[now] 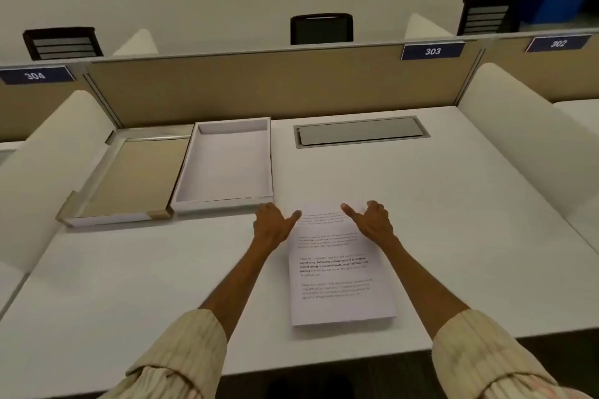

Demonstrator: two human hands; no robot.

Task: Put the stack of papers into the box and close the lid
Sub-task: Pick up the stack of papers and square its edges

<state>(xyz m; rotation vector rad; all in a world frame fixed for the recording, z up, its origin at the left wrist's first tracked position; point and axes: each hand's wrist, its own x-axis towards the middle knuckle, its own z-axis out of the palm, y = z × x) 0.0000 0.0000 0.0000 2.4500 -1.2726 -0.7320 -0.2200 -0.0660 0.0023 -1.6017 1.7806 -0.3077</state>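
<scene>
A stack of printed white papers (337, 272) lies flat on the white desk in front of me. My left hand (274, 225) rests at the stack's far left edge with its thumb over the top sheet. My right hand (372, 220) sits at the far right edge, thumb pointing inward on the paper. Whether the fingers curl under the stack is hidden. The empty white box (223, 165) stands open at the back left, just beyond my left hand. Its lid (126, 178) lies upside down beside it on the left, showing a tan inside.
A grey cable hatch (359, 133) is set into the desk (470, 236) at the back right. A tan partition (259, 87) bounds the far side, and white curved dividers (518, 126) rise at both sides. The desk's front edge is close to me.
</scene>
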